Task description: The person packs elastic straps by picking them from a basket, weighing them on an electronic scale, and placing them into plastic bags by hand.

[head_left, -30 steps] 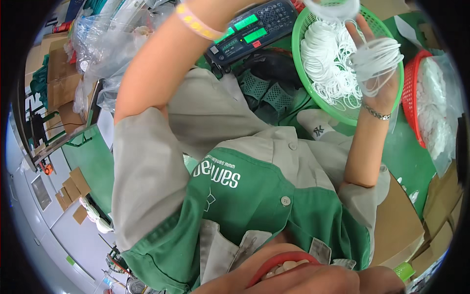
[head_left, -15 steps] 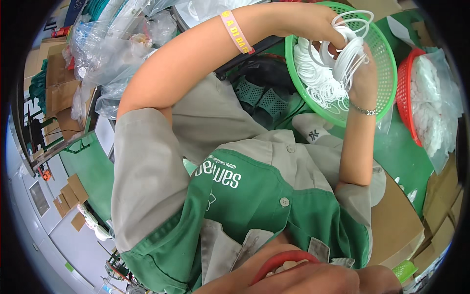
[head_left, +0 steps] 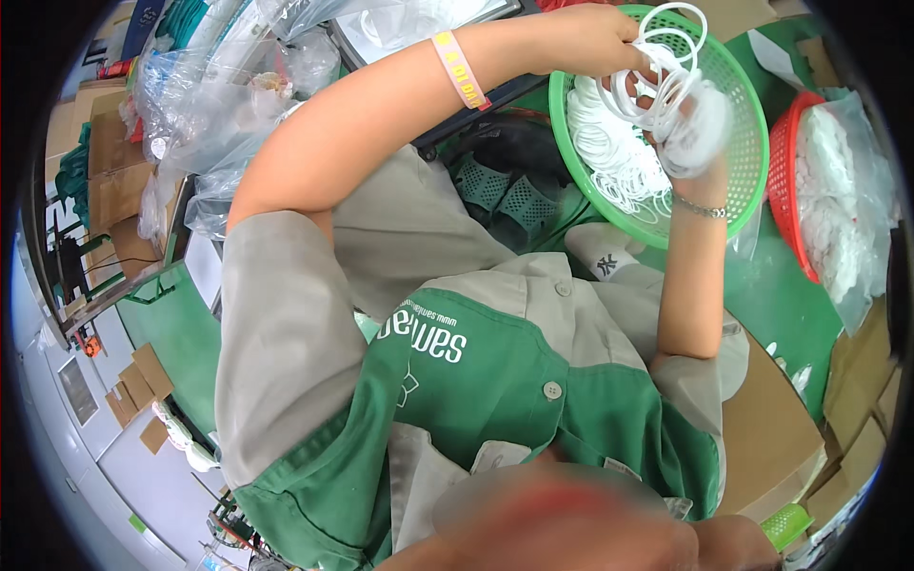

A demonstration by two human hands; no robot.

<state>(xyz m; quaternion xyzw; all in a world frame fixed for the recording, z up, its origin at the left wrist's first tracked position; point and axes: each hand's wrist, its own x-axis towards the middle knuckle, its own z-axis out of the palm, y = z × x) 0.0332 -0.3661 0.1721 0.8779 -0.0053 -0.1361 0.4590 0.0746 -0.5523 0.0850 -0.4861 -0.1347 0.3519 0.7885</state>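
Both my hands are over a green perforated plastic basket point(head_left: 749, 133) at the far right. A pile of thin white rings point(head_left: 614, 152), like cord loops, lies inside it. My left hand point(head_left: 602, 43), reaching across from the left, has its fingers closed on several white rings point(head_left: 674, 90) that hang in loose loops. Near the basket's right side, my right hand point(head_left: 703, 183) grips a bundle of the same rings point(head_left: 700, 138), smeared by motion. That bundle covers most of the right hand's fingers.
Right of the basket stands a red basket point(head_left: 788, 190) with bagged white items. Dark perforated shoes point(head_left: 505, 195) lie left of the green basket. Clear plastic bags point(head_left: 214, 95) fill the upper left. Cardboard point(head_left: 771, 428) lies at lower right.
Both hands have shifted slightly left. The loops at my left hand have spread apart, and the bundle at my right hand has become blurred.
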